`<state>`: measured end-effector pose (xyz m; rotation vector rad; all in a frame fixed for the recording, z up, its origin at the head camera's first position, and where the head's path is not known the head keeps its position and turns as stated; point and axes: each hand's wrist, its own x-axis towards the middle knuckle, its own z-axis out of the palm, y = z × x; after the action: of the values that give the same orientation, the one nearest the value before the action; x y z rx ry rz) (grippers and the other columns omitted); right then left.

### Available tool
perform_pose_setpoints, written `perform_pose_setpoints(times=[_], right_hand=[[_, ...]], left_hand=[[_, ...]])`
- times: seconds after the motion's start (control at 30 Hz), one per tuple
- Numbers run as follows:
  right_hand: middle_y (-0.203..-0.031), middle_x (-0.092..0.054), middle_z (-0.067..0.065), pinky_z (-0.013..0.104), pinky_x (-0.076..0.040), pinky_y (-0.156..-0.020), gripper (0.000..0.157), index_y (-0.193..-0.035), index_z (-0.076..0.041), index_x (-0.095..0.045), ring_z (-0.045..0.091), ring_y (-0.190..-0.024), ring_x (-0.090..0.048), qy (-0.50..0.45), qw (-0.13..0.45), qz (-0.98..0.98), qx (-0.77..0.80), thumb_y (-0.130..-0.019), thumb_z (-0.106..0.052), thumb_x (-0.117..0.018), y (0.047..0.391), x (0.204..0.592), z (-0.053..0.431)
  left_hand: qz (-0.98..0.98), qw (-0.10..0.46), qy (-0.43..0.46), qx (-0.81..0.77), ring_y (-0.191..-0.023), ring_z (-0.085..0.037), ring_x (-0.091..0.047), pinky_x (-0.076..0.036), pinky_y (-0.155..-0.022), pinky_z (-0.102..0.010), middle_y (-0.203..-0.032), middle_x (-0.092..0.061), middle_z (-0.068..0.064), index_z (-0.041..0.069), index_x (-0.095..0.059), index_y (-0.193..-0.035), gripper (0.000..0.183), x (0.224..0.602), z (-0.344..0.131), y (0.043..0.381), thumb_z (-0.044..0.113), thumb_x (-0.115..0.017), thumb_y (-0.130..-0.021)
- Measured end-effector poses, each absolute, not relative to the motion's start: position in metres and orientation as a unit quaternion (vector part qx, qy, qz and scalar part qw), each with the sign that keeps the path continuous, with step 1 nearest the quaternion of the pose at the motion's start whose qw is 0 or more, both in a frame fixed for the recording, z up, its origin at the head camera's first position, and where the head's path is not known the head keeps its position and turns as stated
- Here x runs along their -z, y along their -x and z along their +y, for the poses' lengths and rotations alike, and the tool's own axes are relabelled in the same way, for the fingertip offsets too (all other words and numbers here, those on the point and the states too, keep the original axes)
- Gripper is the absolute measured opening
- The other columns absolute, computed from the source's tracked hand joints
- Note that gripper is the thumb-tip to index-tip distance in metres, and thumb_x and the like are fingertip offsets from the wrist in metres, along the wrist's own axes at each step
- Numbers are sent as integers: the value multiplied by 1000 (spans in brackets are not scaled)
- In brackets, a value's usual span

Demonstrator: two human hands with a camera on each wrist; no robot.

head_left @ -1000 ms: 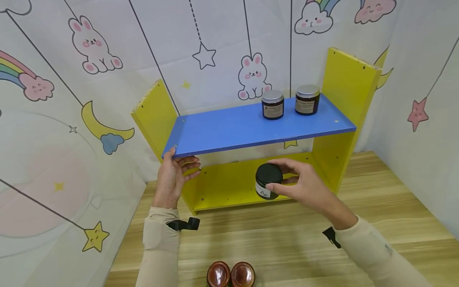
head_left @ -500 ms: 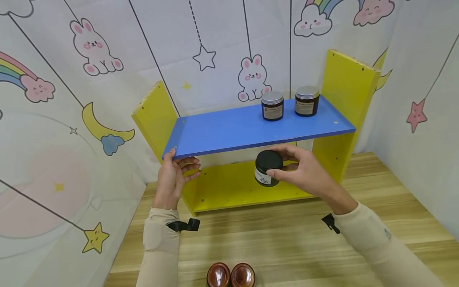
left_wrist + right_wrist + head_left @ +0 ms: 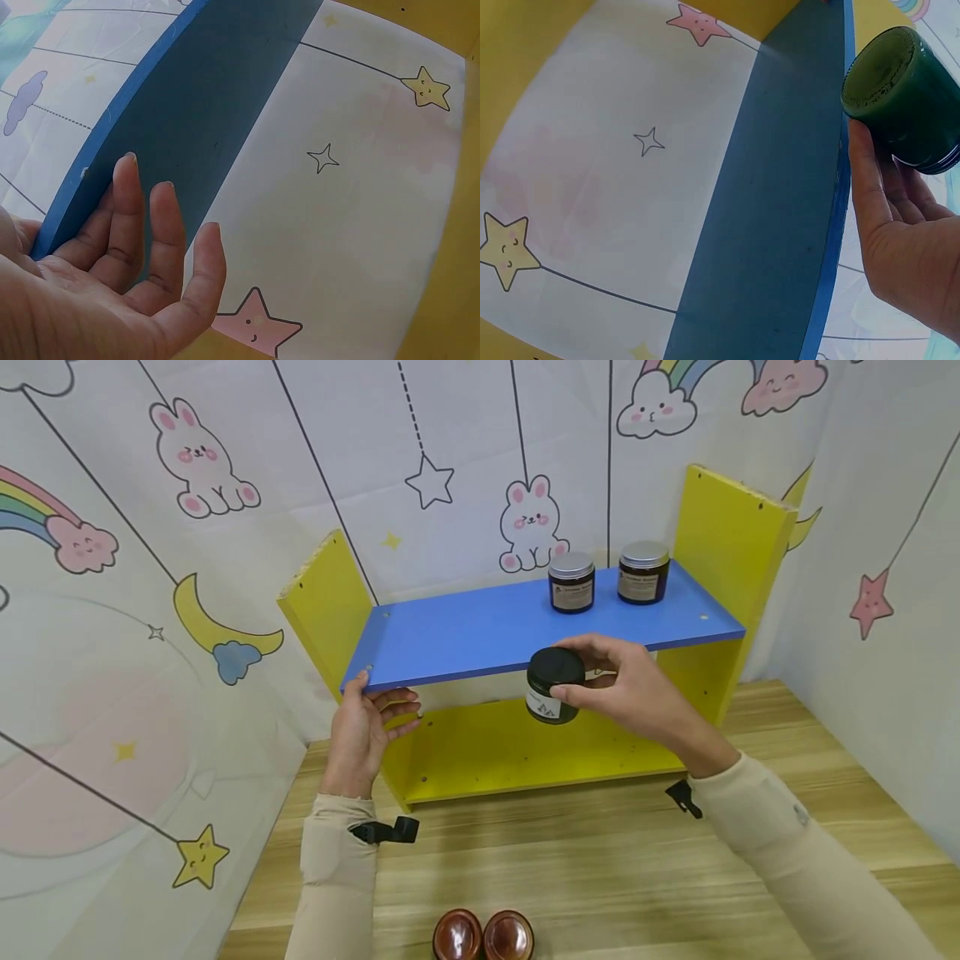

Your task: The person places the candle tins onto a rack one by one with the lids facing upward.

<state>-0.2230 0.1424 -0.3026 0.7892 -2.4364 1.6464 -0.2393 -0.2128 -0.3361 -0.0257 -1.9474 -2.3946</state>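
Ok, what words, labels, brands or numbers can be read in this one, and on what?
No text can be read.
Dark jar in the right hand: white label, print too small to read.
Left silver-lidded jar on the blue shelf: brown label, lettering too blurred.
Right silver-lidded jar: brown label, lettering too blurred.

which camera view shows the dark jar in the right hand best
The head view. It shows the dark jar in the right hand, with its black lid and white label visible. The right wrist view shows its base and part of its side, cut off at the right edge. The left wrist view does not show it.
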Motion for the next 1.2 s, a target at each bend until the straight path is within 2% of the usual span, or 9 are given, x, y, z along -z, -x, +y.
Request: perform_pose_setpoints(times=[0.23, 0.47, 0.77, 0.93, 1.2], right_hand=[[-123, -67, 8, 27, -58, -83, 50, -134, -13, -61, 25, -105, -67, -251, 47, -806, -534, -90, -29, -79, 229, 293, 143], [-127, -66, 7, 27, -55, -88, 48, -135, -14, -62, 22, -113, -63, -251, 56, -806, -533, -92, -27, -78, 237, 282, 143], [-125, -66, 4, 37, -51, -93, 48, -135, -17, -62, 19, -113, -62, -255, 72, -810, -524, -91, -31, -78, 247, 273, 144], [-125, -66, 4, 36, -52, -90, 50, -137, -20, -61, 19, -111, -61, -258, 63, -808, -525, -91, -30, -78, 256, 270, 146], [-127, -66, 6, 39, -49, -90, 54, -141, -21, -58, 21, -112, -60, -256, 40, -817, -516, -92, -31, -76, 266, 262, 146]], left_hand=[[-631, 29, 9, 775, -88, -19, -68, -55, -89, -44, -88, -72, 2, 6, -44, -145, 58, 337, -213, 240, 48, -27, -110], [-633, 27, 6, 773, -89, -19, -67, -55, -90, -45, -88, -73, 2, 6, -43, -147, 58, 336, -212, 240, 48, -26, -110], [-629, 27, 7, 777, -89, -20, -67, -55, -88, -44, -87, -73, 2, 6, -45, -144, 56, 336, -212, 240, 47, -27, -110], [-629, 23, 6, 777, -90, -20, -67, -54, -92, -47, -88, -72, 1, 7, -43, -146, 57, 336, -213, 240, 47, -26, -110], [-630, 25, 7, 776, -91, -21, -67, -55, -89, -45, -88, -72, 1, 7, -42, -147, 57, 336, -213, 240, 47, -26, -110]])
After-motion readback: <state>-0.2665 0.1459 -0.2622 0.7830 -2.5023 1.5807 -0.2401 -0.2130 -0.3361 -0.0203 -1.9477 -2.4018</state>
